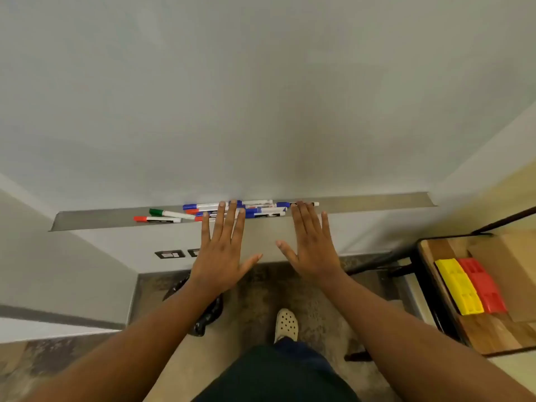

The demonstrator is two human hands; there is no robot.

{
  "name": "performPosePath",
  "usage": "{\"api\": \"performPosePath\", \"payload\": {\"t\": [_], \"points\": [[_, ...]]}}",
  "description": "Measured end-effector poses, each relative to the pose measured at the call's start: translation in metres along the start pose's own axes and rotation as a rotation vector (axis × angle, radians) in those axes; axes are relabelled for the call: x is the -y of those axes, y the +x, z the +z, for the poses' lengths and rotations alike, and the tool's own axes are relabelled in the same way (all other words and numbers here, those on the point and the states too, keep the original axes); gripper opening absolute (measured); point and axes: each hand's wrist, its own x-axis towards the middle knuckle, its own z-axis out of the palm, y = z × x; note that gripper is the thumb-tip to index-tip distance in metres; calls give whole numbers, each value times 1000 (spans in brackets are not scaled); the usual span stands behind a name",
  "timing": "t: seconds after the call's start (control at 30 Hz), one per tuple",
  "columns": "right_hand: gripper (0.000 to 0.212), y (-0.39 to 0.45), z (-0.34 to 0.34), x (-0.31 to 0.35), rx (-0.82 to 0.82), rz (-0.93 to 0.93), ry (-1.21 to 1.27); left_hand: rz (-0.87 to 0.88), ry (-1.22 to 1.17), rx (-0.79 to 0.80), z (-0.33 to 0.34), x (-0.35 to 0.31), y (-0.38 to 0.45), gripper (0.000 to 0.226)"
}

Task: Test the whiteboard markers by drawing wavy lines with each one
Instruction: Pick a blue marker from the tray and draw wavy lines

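A blank whiteboard point(261, 97) fills the upper view, with a metal tray point(377, 200) along its bottom edge. Several markers lie in the tray: a green-capped one point(169, 213), a red-capped one point(156, 219) and a heap of blue-capped ones point(261, 211). My left hand point(223, 250) is spread flat, palm down, with its fingertips over the heap of markers. My right hand point(314, 245) is also spread flat, its fingertips at the right end of the heap. Neither hand holds anything.
A wooden table point(493, 329) with a black frame stands at the right, with a yellow block point(458, 287) and a red block point(483, 284) on it. A black bag point(206, 317) lies on the floor under my left arm. Wall sockets point(169, 254) sit below the tray.
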Motion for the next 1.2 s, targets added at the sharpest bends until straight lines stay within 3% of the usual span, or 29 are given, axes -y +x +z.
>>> {"api": "performPosePath", "payload": {"t": [0.23, 0.47, 0.63, 0.77, 0.93, 1.03, 1.2], "points": [[82, 36, 16, -58, 87, -10, 30, 1, -18, 100, 34, -36, 51, 103], [47, 81, 37, -96, 143, -32, -26, -57, -54, 192, 59, -57, 76, 101], [46, 111, 45, -107, 288, -75, -69, -67, -96, 252, 68, -57, 86, 95], [42, 122, 53, -114, 317, -102, -56, -93, -143, 248, 70, -57, 91, 87], [21, 130, 54, -120, 271, -121, 13, -145, -290, 231, 71, -65, 94, 81], [21, 125, 47, -119, 225, -84, 96, -278, -514, 167, 60, -73, 98, 76], [26, 107, 7, -93, 130, 2, 425, -812, -1143, 51, 22, -86, 123, 66]]}}
